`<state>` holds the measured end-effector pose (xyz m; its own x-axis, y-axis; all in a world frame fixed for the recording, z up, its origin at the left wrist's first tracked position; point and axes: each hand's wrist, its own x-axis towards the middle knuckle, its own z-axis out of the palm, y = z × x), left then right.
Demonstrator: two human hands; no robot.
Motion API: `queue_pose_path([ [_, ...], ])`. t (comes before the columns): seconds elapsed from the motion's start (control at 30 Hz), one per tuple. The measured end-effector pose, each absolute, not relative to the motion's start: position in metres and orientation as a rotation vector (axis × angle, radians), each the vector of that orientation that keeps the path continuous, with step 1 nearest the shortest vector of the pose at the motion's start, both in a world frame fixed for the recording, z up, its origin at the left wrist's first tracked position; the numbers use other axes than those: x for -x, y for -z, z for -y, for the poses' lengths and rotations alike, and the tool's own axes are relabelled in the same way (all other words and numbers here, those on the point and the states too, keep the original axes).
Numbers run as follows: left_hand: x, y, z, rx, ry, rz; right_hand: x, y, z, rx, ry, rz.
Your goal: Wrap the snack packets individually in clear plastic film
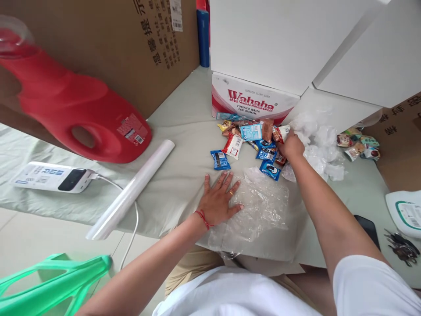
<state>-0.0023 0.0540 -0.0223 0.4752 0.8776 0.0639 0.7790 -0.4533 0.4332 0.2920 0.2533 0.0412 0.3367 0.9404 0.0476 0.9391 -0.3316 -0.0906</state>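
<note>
My left hand [219,197] lies flat with fingers spread on the left edge of a crinkled clear plastic sheet [263,206] spread on a pale cloth. My right hand [291,145] reaches forward into a heap of small snack packets [250,136], fingers curled round a packet whose kind I cannot make out. Blue packets [220,159] lie loose at the near side of the heap. A wad of crumpled clear plastic [320,145] sits just right of that hand.
A red detergent jug [82,109] lies on its side at left, with a white power bank [49,177] and cable. A roll of clear film [131,188] lies diagonally. A Wahaha carton [250,100], white boxes, more packets [358,147], a phone [368,226] and a green stool [55,276] surround.
</note>
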Motion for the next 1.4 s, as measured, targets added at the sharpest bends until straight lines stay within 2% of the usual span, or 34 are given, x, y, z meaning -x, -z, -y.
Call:
queue_pose_path([
  [0.27,0.002,0.025,-0.053,-2.393,-0.366,-1.414,-0.308,-0.081,-0.16,2.109,0.218,1.914],
  [0.33,0.001,0.026,-0.052,-2.431,-0.303,-1.437,-0.294,-0.084,-0.13,1.919,0.054,2.071],
  [0.5,0.0,0.026,-0.051,-2.487,-0.253,-1.489,-0.247,-0.067,-0.06,1.497,-0.619,2.775],
  [0.57,0.0,0.026,-0.051,-2.479,-0.274,-1.494,-0.237,-0.059,-0.036,1.481,-0.676,2.911],
  [0.73,0.001,0.027,-0.052,-2.447,-0.331,-1.517,-0.232,-0.045,-0.006,1.71,-0.518,2.877],
  [0.87,0.001,0.026,-0.051,-2.46,-0.356,-1.517,-0.248,-0.054,-0.032,1.653,-0.557,2.687],
  [1.03,0.0,0.026,-0.051,-2.461,-0.35,-1.522,-0.262,-0.081,-0.125,1.795,-0.081,2.367],
  [1.17,0.001,0.026,-0.052,-2.474,-0.341,-1.522,-0.245,-0.076,-0.202,1.653,0.227,2.531],
  [1.27,0.002,0.026,-0.052,-2.487,-0.349,-1.532,-0.226,-0.057,-0.243,1.366,0.279,2.768],
  [1.4,0.002,0.027,-0.051,-2.498,-0.35,-1.536,-0.209,-0.032,-0.273,1.312,0.279,2.909],
])
